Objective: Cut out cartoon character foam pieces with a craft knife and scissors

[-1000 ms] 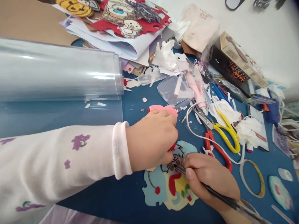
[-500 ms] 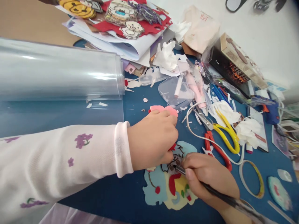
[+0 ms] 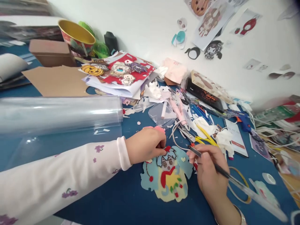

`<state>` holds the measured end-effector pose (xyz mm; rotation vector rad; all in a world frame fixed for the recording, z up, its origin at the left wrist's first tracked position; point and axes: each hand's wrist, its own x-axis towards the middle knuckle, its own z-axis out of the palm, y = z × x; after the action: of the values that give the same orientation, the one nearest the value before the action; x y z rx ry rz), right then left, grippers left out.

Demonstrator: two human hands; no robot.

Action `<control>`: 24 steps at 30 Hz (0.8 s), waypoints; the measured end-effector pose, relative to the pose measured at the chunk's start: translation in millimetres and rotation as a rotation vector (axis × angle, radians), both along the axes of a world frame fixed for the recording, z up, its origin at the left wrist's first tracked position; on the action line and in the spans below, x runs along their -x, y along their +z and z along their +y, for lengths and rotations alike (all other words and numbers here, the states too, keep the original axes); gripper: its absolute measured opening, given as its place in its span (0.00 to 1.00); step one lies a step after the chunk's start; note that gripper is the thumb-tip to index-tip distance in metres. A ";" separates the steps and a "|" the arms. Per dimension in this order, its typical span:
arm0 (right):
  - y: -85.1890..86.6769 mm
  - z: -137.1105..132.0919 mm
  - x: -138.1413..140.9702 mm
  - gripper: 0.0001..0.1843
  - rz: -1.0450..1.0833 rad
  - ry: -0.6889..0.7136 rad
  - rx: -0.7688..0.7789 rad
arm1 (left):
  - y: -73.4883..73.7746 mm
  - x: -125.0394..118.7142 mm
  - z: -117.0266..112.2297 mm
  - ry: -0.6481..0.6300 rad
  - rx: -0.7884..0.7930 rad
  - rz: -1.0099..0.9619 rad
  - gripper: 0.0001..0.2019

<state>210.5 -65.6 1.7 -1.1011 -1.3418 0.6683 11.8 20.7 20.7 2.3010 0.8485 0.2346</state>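
A felt cartoon figure (image 3: 170, 184) with light blue hair, a drawn face and a yellow and red body lies flat on the blue table. My left hand (image 3: 147, 143) rests over its top edge, fingers curled down and closed on the felt. A pink piece (image 3: 160, 129) shows just behind those fingers, and their tips are partly hidden. To the right, my right hand (image 3: 209, 165) grips a slim pen (image 3: 221, 171), dark at the front with a clear rear end. The pen's tip is raised off the figure, close to the scissors (image 3: 191, 137).
A roll of clear plastic sheet (image 3: 61, 111) lies at left. Behind are papers with felt cutouts (image 3: 127, 70), white tissues (image 3: 153, 90) and a black box (image 3: 206, 97). A tape ring (image 3: 248, 187), a phone (image 3: 236, 137) and a blue glue gun (image 3: 245, 122) are at right.
My right hand has moved the pen away from the figure's face to the right, uncovering the face. The left hand stays at the figure's top. The view has tilted up, showing more wall.
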 end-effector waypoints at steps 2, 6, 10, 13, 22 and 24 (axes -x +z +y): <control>-1.1 0.5 -1.3 0.04 -0.099 0.072 -0.019 | 0.6 -0.1 -0.3 0.002 0.008 -0.005 0.04; 0.9 -2.9 3.1 0.05 -0.281 0.238 0.047 | 3.3 -0.9 -2.2 0.021 0.007 0.002 0.05; 6.2 -5.3 9.3 0.15 -0.627 0.233 -0.052 | 3.5 -2.1 -3.5 0.040 0.007 0.033 0.10; 9.6 -1.9 12.1 0.19 -0.753 0.265 -0.111 | 1.3 -3.3 -3.8 0.040 0.005 0.049 0.09; 6.7 -1.3 8.3 0.17 -0.722 0.230 -0.104 | -4.7 -3.8 -5.2 0.091 0.088 -0.034 0.07; 2.7 -4.0 4.1 0.15 -0.569 0.123 -0.113 | -3.0 -1.9 -1.9 0.111 0.149 -0.095 0.07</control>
<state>206.3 -69.6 4.3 -1.1694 -1.9200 0.3667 13.7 18.9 17.7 2.0907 0.9145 0.3157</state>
